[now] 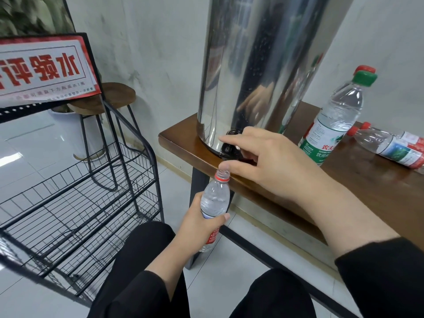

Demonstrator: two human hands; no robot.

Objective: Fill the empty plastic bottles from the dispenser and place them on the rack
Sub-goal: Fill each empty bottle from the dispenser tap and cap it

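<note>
My left hand grips an uncapped clear plastic bottle with a red label, held upright just below the table edge under the tap. My right hand rests on the black tap at the base of the steel dispenser, index finger stretched over the tap and thumb near the bottle's mouth. A green-capped bottle stands on the wooden table, with a red cap showing behind it. One or two red-capped bottles lie on their sides at the right. The black wire rack stands at the left.
A red and white sign sits on top of the rack. Behind the rack are a wooden-topped stool and a white plant pot on a glossy tiled floor. My knees in black trousers fill the bottom of the view.
</note>
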